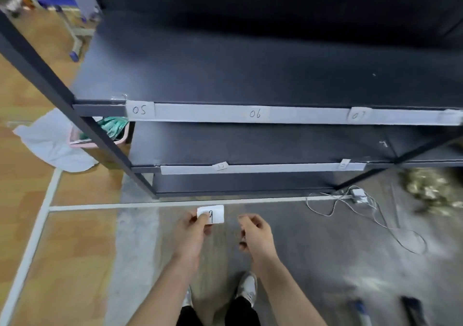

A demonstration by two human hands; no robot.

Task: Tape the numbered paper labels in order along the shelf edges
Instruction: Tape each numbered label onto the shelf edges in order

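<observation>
L grip: pinching paper label by its left end, digit 9 facing up, prob. so the no. is reading clearly before placing. Label is hovering over the floor in front of the shelving, not yet on any edge. R grip: fingers curling, thumb nearing index; holding tape or nothing, can't tell. Upper shelf edge is carrying 05, 06, 07, l. to r.

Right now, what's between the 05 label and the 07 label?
The 06 label, on the same white strip, as the head view shows.
</observation>
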